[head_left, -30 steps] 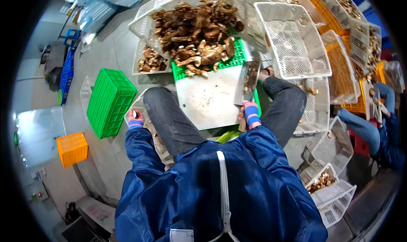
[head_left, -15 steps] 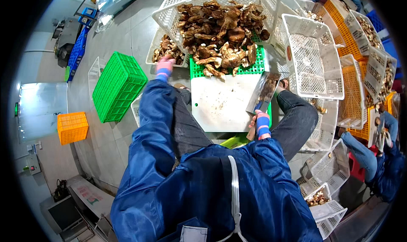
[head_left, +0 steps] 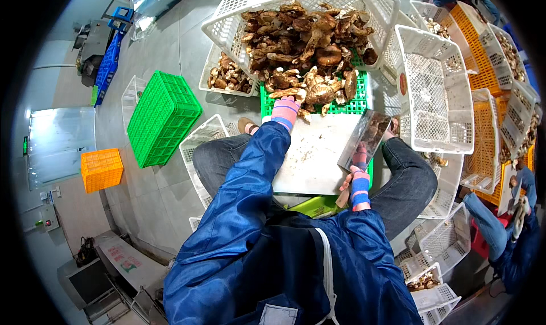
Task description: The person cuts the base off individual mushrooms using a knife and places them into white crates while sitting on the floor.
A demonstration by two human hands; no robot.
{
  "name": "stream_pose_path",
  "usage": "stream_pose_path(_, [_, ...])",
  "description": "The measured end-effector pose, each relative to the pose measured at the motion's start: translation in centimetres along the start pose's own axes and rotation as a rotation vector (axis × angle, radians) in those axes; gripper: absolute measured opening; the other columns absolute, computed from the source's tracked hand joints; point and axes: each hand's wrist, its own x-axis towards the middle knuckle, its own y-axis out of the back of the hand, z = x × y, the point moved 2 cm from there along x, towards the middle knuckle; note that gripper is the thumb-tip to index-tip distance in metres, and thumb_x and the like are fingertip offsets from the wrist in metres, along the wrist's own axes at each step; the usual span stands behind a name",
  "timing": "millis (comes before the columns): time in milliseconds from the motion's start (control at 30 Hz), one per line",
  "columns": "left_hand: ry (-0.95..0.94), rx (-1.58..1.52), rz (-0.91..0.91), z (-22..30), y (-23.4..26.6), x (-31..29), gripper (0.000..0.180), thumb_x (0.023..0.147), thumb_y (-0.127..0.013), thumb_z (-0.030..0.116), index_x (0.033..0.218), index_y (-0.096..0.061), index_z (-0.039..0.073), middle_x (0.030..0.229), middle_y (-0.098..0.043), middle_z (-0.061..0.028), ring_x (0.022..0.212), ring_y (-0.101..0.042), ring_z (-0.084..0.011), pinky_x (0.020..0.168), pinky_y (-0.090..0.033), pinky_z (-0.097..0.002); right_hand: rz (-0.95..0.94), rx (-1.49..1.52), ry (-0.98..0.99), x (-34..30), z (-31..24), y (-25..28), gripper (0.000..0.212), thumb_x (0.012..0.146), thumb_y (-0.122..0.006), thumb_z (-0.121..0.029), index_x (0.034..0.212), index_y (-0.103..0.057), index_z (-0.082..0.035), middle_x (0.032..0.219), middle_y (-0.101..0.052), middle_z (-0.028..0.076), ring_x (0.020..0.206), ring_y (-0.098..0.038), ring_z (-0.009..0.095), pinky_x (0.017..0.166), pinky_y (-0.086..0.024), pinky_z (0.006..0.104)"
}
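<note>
My left hand (head_left: 286,111), in a pink and blue striped glove with bare fingertips, is at the near edge of a heap of brown mushrooms (head_left: 310,43). Its fingers close on a pale-stemmed mushroom (head_left: 289,93), though they are partly hidden. A broad-bladed cleaver (head_left: 368,136) is in my right hand (head_left: 356,184), its shiny blade over the right side of a white cutting board (head_left: 313,148). Brown stains and crumbs mark the board, which lies on a green crate (head_left: 358,100) between my knees.
A tilted white basket (head_left: 227,29) holds the heap. Left of it stands a white basket of cut mushrooms (head_left: 229,77). Further left are a green crate (head_left: 162,120) and an orange crate (head_left: 101,170). White baskets (head_left: 435,92) crowd the right, where another person (head_left: 515,239) sits.
My left hand has moved right from the basket of cut mushrooms to the heap's near edge. The cleaver stays in my right hand. The whole view has shifted slightly.
</note>
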Motion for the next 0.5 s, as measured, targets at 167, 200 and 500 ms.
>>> stream_pose_path(167, [-0.046,-0.037,0.06,-1.0,-0.4,0.6,0.013,0.07,-0.047,0.014,0.081,-0.055,0.013,0.082,-0.051,-0.0083,0.078,-0.052,-0.0236,0.062,-0.042,-0.0342,0.003,0.032,-0.012,0.5,0.2,0.1,0.009,0.074,-0.049,-0.012,0.074,-0.048,-0.003,0.042,-0.043,0.01,0.029,-0.041,0.025,0.028,-0.038,0.0426])
stream_pose_path(200, [-0.009,-0.07,0.057,-1.4,-0.3,0.7,0.013,0.071,-0.047,0.016,0.08,-0.055,0.013,0.082,-0.05,-0.0085,0.078,-0.052,-0.0241,0.064,-0.042,-0.0347,-0.001,0.032,-0.027,0.6,0.2,0.0,0.009,0.074,-0.05,-0.013,0.073,-0.049,-0.004,0.042,-0.043,0.009,0.03,-0.041,0.025,0.028,-0.038,0.0427])
stream_pose_path(500, [-0.256,-0.412,0.174,-5.4,6.1,-1.3,0.033,0.071,-0.053,0.024,0.1,-0.05,0.009,0.1,-0.049,-0.0102,0.095,-0.045,-0.026,0.081,-0.036,-0.0347,0.03,-0.009,-0.034,-0.2,-0.1,-0.7,0.009,0.075,-0.049,-0.015,0.07,-0.05,-0.008,0.043,-0.044,0.007,0.031,-0.041,0.024,0.028,-0.037,0.0414])
